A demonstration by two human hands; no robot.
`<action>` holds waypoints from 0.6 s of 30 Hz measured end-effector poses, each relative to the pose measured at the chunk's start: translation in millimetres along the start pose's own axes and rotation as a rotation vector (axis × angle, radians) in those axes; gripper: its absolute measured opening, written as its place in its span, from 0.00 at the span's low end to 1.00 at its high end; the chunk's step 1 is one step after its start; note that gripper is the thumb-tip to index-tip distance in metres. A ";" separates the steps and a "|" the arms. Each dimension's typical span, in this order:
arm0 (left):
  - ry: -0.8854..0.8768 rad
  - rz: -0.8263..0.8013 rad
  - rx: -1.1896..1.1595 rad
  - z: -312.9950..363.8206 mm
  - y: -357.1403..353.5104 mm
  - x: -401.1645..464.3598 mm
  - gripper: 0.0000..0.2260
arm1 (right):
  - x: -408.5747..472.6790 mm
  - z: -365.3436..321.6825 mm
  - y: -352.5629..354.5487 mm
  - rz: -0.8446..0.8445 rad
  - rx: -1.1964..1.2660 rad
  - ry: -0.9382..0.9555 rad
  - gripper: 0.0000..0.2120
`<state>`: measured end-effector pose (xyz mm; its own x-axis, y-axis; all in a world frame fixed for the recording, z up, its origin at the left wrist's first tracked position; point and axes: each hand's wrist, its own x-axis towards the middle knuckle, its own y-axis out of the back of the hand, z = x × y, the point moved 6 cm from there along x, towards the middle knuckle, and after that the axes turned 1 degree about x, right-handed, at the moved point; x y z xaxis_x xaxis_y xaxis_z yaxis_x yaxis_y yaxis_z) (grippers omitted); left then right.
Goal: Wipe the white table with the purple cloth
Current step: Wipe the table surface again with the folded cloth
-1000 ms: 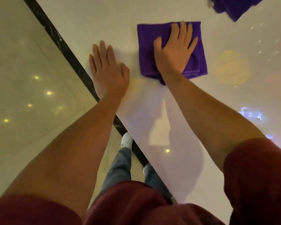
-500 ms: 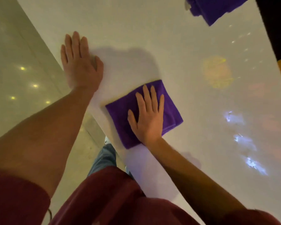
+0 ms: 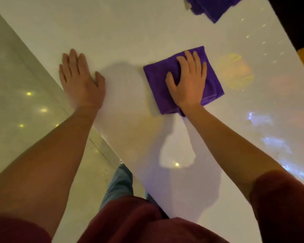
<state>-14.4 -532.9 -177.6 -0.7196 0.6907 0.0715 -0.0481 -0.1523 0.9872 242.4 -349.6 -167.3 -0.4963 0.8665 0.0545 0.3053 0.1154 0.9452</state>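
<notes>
The folded purple cloth lies flat on the glossy white table, right of centre. My right hand presses down on top of it, palm flat and fingers slightly spread, covering its middle. My left hand rests flat on the bare tabletop near the table's left edge, a hand's width left of the cloth, holding nothing. Both forearms reach in from the bottom of the view.
A second purple cloth lies at the far top of the table. The table's left edge runs diagonally, with pale tiled floor beyond it. A dark area borders the table's far right edge. My legs stand below the near edge.
My right hand has slid the cloth away from the near table edge, farther out and to the right. My left hand stays flat on the table.
</notes>
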 end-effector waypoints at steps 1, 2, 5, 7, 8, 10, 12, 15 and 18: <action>-0.003 0.005 0.000 -0.2 0.3 0.6 0.29 | 17.8 -0.1 1.3 -0.001 -0.002 -0.034 0.27; -0.001 0.009 -0.002 -0.4 0.6 0.2 0.29 | 31.5 -0.7 1.6 -0.011 -0.002 -0.062 0.29; 0.007 0.000 -0.016 -1.8 0.6 -1.3 0.30 | 36.5 -7.0 -2.5 -0.062 -0.033 -0.085 0.31; -0.003 -0.032 0.008 -1.1 -0.2 -3.6 0.30 | 2.6 -9.7 0.6 -0.079 -0.060 -0.036 0.31; -0.010 -0.061 0.028 0.1 -0.7 -4.8 0.30 | -24.1 -8.1 5.3 -0.082 -0.063 0.004 0.31; -0.002 -0.113 0.070 6.5 -0.5 -3.0 0.31 | -87.8 2.9 14.4 -0.096 -0.044 0.034 0.29; -0.031 -0.144 0.112 29.1 1.6 -3.8 0.31 | -155.4 22.1 22.1 -0.110 -0.041 -0.008 0.28; -0.267 -0.183 0.096 113.3 1.3 -21.3 0.31 | -234.5 51.7 31.8 -0.106 -0.037 -0.046 0.28; -0.398 -0.253 0.047 206.1 -9.2 -63.6 0.31 | -244.3 75.3 40.5 -0.122 -0.027 0.025 0.28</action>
<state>174.6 -429.8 -161.8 -0.3672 0.9208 -0.1317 -0.1494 0.0813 0.9854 437.2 -520.1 -166.5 -0.5483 0.8345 -0.0541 0.2196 0.2060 0.9536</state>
